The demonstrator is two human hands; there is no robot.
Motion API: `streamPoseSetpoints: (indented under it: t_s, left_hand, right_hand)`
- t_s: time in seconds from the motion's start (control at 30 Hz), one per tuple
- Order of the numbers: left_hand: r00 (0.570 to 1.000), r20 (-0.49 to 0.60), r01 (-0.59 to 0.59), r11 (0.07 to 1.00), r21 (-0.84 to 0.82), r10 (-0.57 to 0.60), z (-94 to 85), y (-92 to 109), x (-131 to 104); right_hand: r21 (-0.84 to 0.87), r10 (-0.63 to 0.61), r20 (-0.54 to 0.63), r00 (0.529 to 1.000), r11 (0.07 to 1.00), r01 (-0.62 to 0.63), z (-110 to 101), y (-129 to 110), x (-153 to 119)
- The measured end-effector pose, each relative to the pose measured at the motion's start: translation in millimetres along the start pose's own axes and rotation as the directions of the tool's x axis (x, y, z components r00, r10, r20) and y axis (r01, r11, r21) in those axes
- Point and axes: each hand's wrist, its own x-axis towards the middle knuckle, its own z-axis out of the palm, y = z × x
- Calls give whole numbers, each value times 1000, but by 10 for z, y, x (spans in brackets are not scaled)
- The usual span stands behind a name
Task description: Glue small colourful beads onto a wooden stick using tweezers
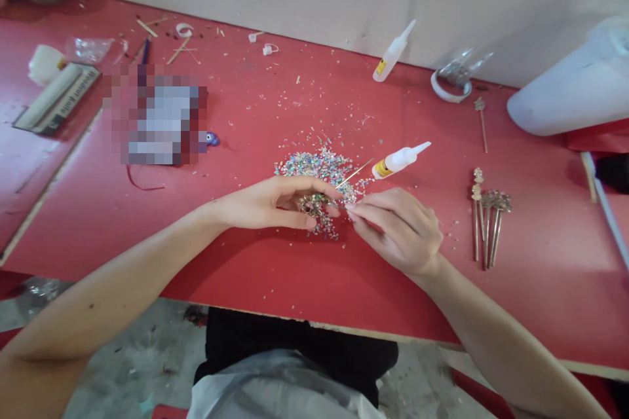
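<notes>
My left hand (282,204) is curled around a small metallic ornament (310,204) with a thin gold stick (354,173) that slants up to the right. Its fingers are closed on the piece. Opposite it, my right hand (398,226) pinches at the ornament's right side; whatever lies between its fingertips is too small to make out. Under and behind both hands spreads a pile of glittering, multicoloured chips (314,163). A white glue bottle (397,161) with a yellow label lies just above my right hand.
Gold hair sticks (486,236) with decorated heads lie at right. Behind them are a tape roll (452,88), a single stick (481,124) and a big white container (570,85). A second glue bottle (393,52) is near the wall. A box (56,99) and a blurred rectangular object (164,121) lie left.
</notes>
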Motion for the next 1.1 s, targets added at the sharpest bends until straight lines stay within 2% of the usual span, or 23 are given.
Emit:
streamPoseSetpoints:
  t_s: [0.13,0.27,0.47,0.73,1.1]
  left_hand:
    - [1000,-10,4,999,-42,-4,-4,-35,-6]
    - [998,-60,33,998,49,-30,-2,-34,-6]
    - [996,-76,40,997,69,-35,3,-25,14]
    - [998,-37,48,998,26,-47,-13,-52,2]
    - [1000,-19,6,991,132,-4,-21,-46,2]
  right_hand:
    - [-25,-20,16,1000,999,21,1,5,-7]
    - [-25,-28,8,1000,999,28,1,5,-4]
    - [-30,-15,9,1000,999,16,5,14,-24]
    - [-25,-18,58,998,999,19,36,40,-45]
    - [-52,-43,84,996,998,47,49,27,-51]
